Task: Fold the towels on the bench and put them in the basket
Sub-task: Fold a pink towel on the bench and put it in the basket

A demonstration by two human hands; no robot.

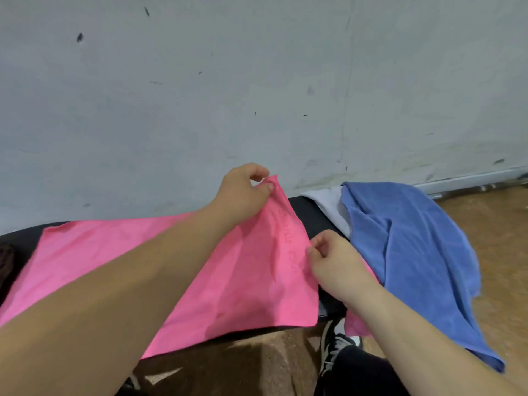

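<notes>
Folding looked to be at its first step on the pink towel point(234, 281), which lay spread across the black bench point(323, 221) by the wall. Its far right corner was lifted in the pinch of the left hand point(243, 195), while the right hand point(337, 264) pinched the same edge nearer the body. The next move likely called for carrying that edge across to the left one, corners matched and cloth taut; a blue towel point(414, 252) and a grey towel point(328, 201) lay unfolded at the bench's right end, and no basket showed.
</notes>
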